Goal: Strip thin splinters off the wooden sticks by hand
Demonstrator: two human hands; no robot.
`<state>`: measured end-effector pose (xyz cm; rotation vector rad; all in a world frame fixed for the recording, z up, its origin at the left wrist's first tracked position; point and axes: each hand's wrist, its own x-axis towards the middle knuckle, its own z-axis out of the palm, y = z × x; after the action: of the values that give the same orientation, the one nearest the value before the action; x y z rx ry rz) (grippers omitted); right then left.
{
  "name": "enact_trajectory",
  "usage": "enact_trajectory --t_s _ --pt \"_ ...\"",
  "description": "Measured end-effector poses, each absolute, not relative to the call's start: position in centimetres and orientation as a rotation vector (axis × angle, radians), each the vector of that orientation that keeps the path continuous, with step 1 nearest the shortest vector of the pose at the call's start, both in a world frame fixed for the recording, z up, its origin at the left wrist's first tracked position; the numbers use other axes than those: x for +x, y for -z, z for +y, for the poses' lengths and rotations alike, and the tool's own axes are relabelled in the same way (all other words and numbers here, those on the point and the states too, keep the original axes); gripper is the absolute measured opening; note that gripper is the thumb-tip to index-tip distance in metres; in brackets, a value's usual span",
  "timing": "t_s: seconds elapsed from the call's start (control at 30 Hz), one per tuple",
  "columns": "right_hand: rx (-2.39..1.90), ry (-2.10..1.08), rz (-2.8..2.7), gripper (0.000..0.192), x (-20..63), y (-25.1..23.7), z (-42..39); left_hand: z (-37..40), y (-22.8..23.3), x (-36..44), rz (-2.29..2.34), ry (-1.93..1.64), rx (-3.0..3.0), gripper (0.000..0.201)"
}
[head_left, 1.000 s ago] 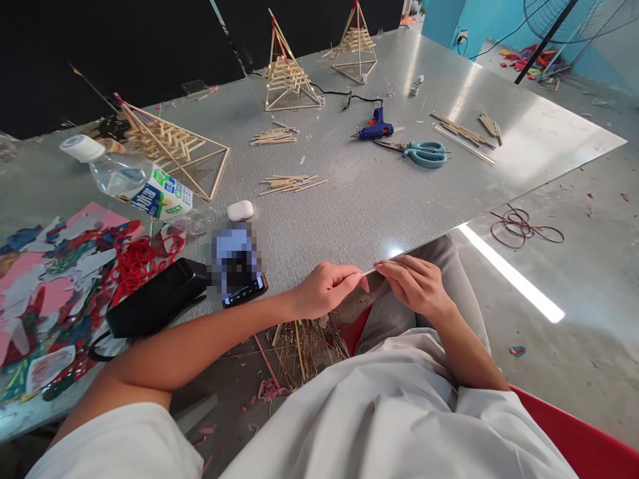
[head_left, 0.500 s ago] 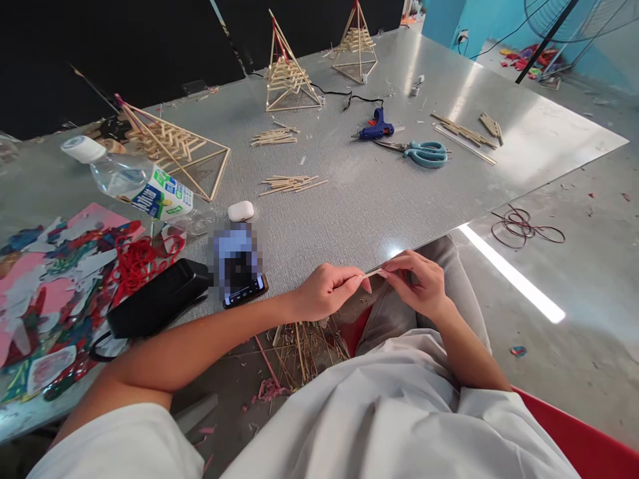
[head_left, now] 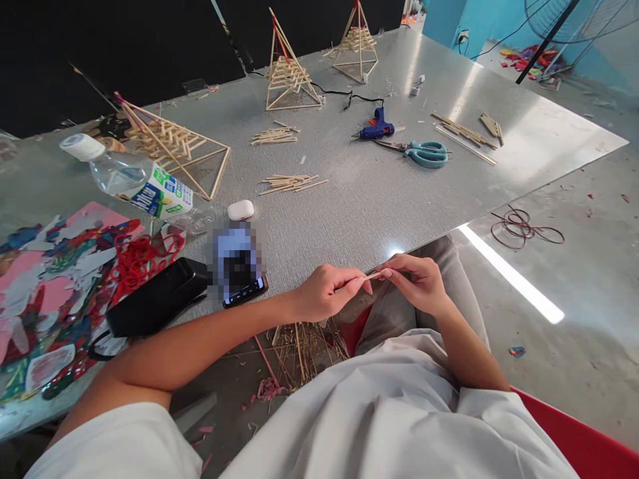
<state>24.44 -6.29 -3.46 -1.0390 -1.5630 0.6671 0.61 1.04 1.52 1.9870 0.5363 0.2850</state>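
Note:
Between my two hands, just off the table's near edge, runs a short thin wooden stick [head_left: 372, 276]. My left hand [head_left: 327, 291] pinches one end of it with thumb and fingers. At the other end, the fingertips of my right hand [head_left: 417, 281] are closed on it too. Most of the stick's length is covered by my fingers. Farther up the table lie two small piles of similar sticks, a nearer pile [head_left: 292, 183] and a farther pile [head_left: 274, 136]. A phone [head_left: 244, 293], its screen partly blurred, lies by my left forearm.
Stick pyramids [head_left: 292, 83] stand at the back. A blue glue gun [head_left: 377, 126] and scissors [head_left: 426, 154] lie mid-table; more sticks [head_left: 464, 130] are to the right. On the left are a plastic bottle [head_left: 144, 183], white case [head_left: 240, 210], black case [head_left: 157, 296] and coloured scraps [head_left: 54, 293].
The hands hold almost the same place, with the right hand's fingers shifted slightly on the stick. Nothing on the table has moved.

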Motion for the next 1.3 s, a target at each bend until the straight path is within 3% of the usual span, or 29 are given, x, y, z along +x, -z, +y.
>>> enact_trajectory --t_s 0.2,0.73,0.93,1.3 --pt "-1.088 -0.878 -1.308 0.031 24.5 3.7 -6.4 1.0 -1.5 0.7 0.539 -0.282 1.948 0.040" --pt "-1.031 -0.777 -1.522 0.030 22.3 3.7 -7.0 0.8 -0.9 0.9 0.585 -0.325 1.865 0.039" --pt "-1.000 -0.777 -1.597 0.019 22.8 3.6 -6.7 0.9 -0.8 0.9 0.610 -0.310 1.897 0.041" --pt "-0.981 -0.846 -1.497 0.023 24.2 3.8 -6.4 0.8 -1.0 0.9 0.593 -0.326 1.919 0.037"
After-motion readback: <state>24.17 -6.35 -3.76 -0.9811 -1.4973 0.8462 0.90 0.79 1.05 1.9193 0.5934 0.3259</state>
